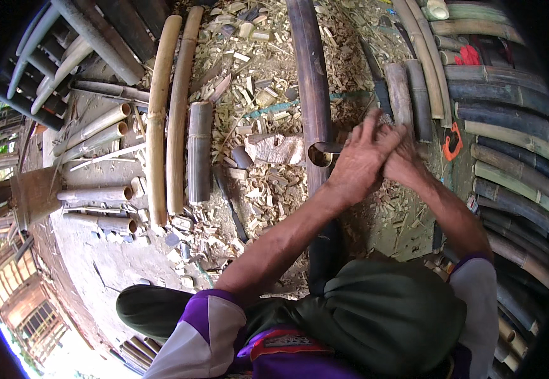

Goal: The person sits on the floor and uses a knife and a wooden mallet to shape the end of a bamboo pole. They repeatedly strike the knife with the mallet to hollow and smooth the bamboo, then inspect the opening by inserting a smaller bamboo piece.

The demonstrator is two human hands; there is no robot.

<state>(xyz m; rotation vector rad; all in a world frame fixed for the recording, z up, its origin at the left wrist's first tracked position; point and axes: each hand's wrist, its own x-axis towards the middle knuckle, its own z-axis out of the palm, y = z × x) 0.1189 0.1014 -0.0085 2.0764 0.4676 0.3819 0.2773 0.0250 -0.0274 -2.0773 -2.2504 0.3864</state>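
Observation:
A dark bamboo pole (312,76) runs lengthwise in front of me, with an oval opening cut into its upper side. From that opening a short dark blade-like tool (330,147) reaches toward my hands. My left hand (366,158) is closed over the tool's hidden end, its fingers overlapping my right hand. My right hand (406,151) is closed against the left, just right of the pole. The tool's handle is covered by both hands, so its exact kind does not show. A pale, rough-cut wood block (274,149) lies against the pole's left side.
Wood chips (274,196) cover the ground. Two long tan bamboo poles (157,120) and a short grey bamboo piece (199,151) lie left. A dark long-handled tool (229,202) lies beside them. Bamboo lengths (508,114) are stacked right, near an orange tool (452,143).

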